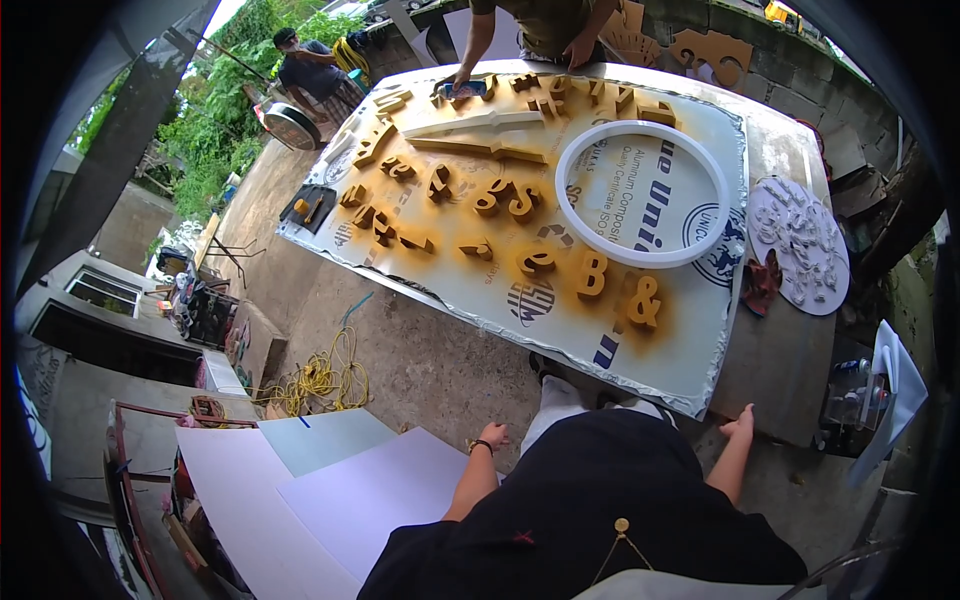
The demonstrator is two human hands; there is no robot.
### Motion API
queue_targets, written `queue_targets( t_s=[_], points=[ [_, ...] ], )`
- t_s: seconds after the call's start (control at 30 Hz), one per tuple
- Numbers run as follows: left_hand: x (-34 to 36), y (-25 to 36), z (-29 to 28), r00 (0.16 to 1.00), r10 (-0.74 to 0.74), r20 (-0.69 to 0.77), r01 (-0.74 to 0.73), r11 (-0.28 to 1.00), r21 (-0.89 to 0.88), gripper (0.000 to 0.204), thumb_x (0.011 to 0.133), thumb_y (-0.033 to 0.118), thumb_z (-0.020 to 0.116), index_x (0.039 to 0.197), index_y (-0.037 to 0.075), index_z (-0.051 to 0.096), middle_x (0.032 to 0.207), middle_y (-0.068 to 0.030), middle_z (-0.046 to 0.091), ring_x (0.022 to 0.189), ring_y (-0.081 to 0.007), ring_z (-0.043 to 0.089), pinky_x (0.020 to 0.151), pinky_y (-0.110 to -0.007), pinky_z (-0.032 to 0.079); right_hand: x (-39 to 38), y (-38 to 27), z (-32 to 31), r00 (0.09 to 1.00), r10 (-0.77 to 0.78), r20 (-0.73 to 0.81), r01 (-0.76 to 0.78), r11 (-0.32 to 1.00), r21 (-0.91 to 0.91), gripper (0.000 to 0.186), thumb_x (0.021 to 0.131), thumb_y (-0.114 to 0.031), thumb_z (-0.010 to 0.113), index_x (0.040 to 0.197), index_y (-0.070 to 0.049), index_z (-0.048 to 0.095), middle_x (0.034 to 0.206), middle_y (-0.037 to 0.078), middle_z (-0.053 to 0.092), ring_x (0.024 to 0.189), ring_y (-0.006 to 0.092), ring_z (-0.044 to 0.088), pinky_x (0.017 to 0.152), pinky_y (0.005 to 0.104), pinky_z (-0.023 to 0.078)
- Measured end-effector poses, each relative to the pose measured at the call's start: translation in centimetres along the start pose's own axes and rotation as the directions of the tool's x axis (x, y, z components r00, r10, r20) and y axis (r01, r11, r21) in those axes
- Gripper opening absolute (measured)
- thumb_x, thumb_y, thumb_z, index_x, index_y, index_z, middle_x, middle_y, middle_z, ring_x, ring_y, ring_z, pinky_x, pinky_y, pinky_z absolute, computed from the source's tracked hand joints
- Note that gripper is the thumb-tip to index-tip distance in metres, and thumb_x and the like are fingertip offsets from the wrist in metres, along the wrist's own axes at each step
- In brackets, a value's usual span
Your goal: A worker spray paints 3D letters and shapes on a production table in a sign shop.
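Note:
My left hand, with a dark band at its wrist, hangs at my side with the fingers curled and nothing visible in them. My right hand is beside the near right corner of the covered table, fingers stretched out and holding nothing. Several gold-sprayed block letters stand in rows on the table's printed sheet, ringed by brown overspray. A large white ring lies at the right, and a long pointed white-and-gold piece lies farther back. Across the table, a co-worker's hand reaches to a blue item.
At right, a white oval board carries small white pieces beside a dark red cloth. Large white panels lean at the lower left near a yellow cord on the concrete. Another person stands at the far left.

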State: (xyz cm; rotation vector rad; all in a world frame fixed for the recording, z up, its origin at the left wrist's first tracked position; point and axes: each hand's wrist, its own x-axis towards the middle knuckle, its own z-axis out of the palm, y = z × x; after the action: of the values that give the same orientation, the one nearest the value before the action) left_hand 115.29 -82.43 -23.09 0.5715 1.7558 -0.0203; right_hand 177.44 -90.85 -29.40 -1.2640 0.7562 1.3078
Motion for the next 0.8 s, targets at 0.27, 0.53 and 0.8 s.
queue_targets(
  t_s=[0.27, 0.53, 0.8],
  points=[
    [0.6, -0.3, 0.1, 1.000, 0.002, 0.010, -0.002, 1.000, 0.024, 0.033, 0.079, 0.031, 0.039, 0.105, 0.011, 0.039, 0.091, -0.0044, 0.052, 0.072, -0.0168, 0.055, 0.059, -0.034, 0.038, 0.7, 0.0, -0.4, 0.999, -0.032, -0.016, 0.031, 0.999, -0.021, 0.091, 0.066, -0.067, 0.034, 0.126, -0.005, 0.002, 0.132, 0.012, 0.002, 0.122, 0.0248, 0.000, 0.095, 0.0447, -0.003],
    [0.3, -0.2, 0.1, 1.000, -0.021, 0.018, 0.021, 1.000, 0.007, 0.034, 0.080, 0.030, 0.039, 0.108, 0.011, 0.037, 0.093, -0.0059, 0.051, 0.075, -0.0180, 0.055, 0.065, -0.038, 0.038, -0.3, 0.1, 0.2, 1.000, -0.022, -0.021, 0.021, 1.000, -0.018, 0.090, 0.066, -0.066, 0.033, 0.126, -0.006, 0.003, 0.132, 0.012, 0.003, 0.122, 0.0241, 0.000, 0.094, 0.0453, -0.004],
    [0.4, 0.3, -0.1, 1.000, -0.009, 0.017, 0.009, 0.999, 0.043, 0.036, 0.080, 0.029, 0.039, 0.111, 0.011, 0.036, 0.097, -0.0075, 0.050, 0.078, -0.0186, 0.054, 0.067, -0.038, 0.037, -0.4, 0.0, 0.3, 0.999, -0.014, -0.042, 0.013, 1.000, -0.009, 0.089, 0.067, -0.066, 0.033, 0.126, -0.005, 0.003, 0.132, 0.012, 0.005, 0.122, 0.0249, 0.003, 0.094, 0.0456, -0.003]
  ],
)
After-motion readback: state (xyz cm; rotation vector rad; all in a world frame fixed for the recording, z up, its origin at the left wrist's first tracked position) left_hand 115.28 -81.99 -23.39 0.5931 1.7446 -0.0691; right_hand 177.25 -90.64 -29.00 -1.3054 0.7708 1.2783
